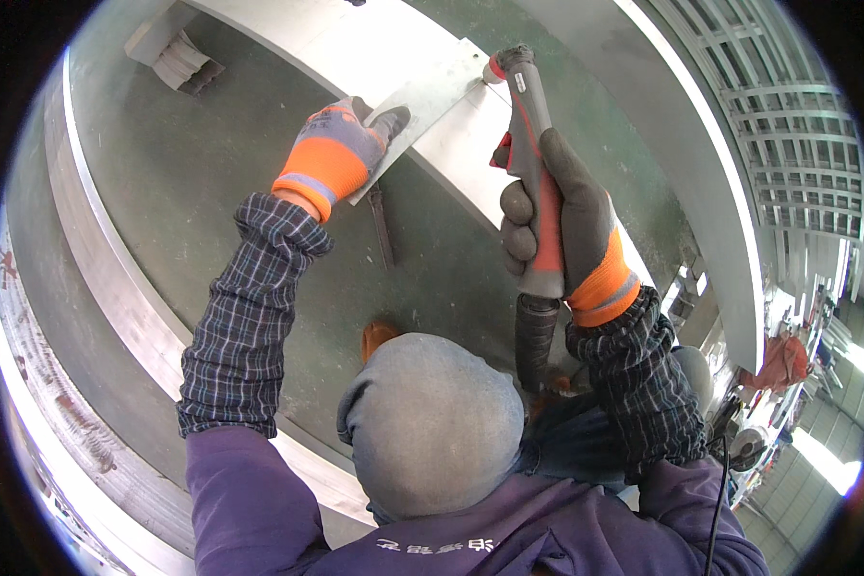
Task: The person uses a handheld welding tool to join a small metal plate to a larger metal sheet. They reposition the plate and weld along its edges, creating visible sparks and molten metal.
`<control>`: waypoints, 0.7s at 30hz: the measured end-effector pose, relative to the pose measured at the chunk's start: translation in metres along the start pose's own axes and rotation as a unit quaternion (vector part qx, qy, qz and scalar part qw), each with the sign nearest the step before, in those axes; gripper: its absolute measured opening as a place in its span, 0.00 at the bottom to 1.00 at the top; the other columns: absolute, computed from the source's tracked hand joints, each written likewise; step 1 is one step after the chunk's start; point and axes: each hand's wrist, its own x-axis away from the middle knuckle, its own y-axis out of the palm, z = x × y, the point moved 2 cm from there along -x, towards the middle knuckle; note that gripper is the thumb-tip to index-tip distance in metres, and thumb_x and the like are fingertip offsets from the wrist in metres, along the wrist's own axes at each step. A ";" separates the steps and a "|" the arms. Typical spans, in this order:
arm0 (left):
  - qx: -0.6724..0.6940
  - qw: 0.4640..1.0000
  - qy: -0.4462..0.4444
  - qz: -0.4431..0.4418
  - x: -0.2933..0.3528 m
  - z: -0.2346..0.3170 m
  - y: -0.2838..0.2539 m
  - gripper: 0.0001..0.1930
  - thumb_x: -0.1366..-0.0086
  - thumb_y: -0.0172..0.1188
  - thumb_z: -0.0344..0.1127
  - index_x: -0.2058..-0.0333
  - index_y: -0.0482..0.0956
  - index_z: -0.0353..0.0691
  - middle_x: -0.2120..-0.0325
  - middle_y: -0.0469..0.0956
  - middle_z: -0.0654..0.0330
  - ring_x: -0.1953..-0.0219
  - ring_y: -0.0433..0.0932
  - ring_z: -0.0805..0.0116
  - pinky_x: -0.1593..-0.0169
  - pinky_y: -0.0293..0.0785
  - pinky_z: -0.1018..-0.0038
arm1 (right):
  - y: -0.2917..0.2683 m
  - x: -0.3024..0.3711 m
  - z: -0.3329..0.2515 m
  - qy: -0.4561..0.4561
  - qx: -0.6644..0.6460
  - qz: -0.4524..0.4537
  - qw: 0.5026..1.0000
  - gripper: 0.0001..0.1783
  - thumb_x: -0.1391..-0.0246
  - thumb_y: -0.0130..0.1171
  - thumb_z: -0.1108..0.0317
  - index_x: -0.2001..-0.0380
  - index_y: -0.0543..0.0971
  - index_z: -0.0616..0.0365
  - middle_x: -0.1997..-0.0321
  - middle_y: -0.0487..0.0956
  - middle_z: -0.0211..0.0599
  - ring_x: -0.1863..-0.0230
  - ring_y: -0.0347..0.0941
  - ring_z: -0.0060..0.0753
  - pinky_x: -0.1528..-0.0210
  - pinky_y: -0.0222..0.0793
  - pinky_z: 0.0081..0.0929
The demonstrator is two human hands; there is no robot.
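Observation:
My left hand, in a grey and orange work glove, is closed on a narrow flat metal plate, its thumb lying over the top face. The plate rests slantwise over a wide pale metal beam. In my right hand, gloved alike, is a long red-and-grey hand tool, its fingers wrapped round the body. A thick black sleeve or hose leaves the tool's lower end. Its small rounded head is at the plate's far end; whether they touch I cannot tell.
A thin dark bar lies below the plate. Long curved-looking metal panels run along the left, another panel along the right. Beyond stands a metal grid rack. A crumpled grey piece sits at the far left; a red cloth hangs right.

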 end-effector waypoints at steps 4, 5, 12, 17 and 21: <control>-0.059 0.997 0.038 0.011 -0.007 -0.008 0.003 0.46 0.35 0.57 0.69 0.39 0.73 0.27 0.46 0.79 0.37 0.42 0.78 0.43 0.36 0.73 0.61 | 0.002 -0.001 0.000 0.003 -0.005 -0.004 1.000 0.33 0.33 0.48 0.36 0.51 0.74 0.59 0.77 0.75 0.28 0.84 0.73 0.21 0.83 0.74 0.20; -0.090 0.994 0.055 0.007 -0.009 -0.012 0.004 0.46 0.36 0.57 0.69 0.39 0.73 0.28 0.46 0.79 0.37 0.41 0.78 0.43 0.36 0.72 0.61 | 0.002 -0.001 0.000 0.002 -0.004 -0.007 1.000 0.33 0.33 0.48 0.36 0.51 0.74 0.59 0.77 0.76 0.28 0.84 0.73 0.21 0.83 0.74 0.20; -0.036 0.999 0.006 0.000 -0.003 -0.001 0.001 0.46 0.35 0.56 0.69 0.38 0.73 0.28 0.47 0.79 0.37 0.42 0.79 0.43 0.36 0.74 0.60 | 0.002 0.000 0.000 0.005 -0.006 -0.005 1.000 0.33 0.31 0.47 0.38 0.48 0.73 0.62 0.79 0.74 0.25 0.85 0.72 0.20 0.84 0.73 0.22; -0.022 1.000 0.005 -0.014 -0.002 -0.002 0.001 0.46 0.35 0.56 0.70 0.38 0.72 0.29 0.47 0.80 0.37 0.43 0.79 0.43 0.37 0.75 0.60 | 0.005 0.002 -0.002 0.005 -0.018 0.007 1.000 0.32 0.30 0.46 0.40 0.48 0.73 0.62 0.80 0.73 0.24 0.86 0.72 0.19 0.85 0.73 0.21; -0.025 1.000 0.001 -0.007 -0.004 -0.007 0.002 0.46 0.35 0.56 0.70 0.37 0.72 0.29 0.47 0.80 0.37 0.43 0.79 0.43 0.37 0.74 0.60 | 0.011 0.004 -0.004 0.021 -0.024 0.014 0.999 0.30 0.30 0.46 0.41 0.50 0.73 0.61 0.80 0.73 0.23 0.87 0.71 0.18 0.85 0.72 0.20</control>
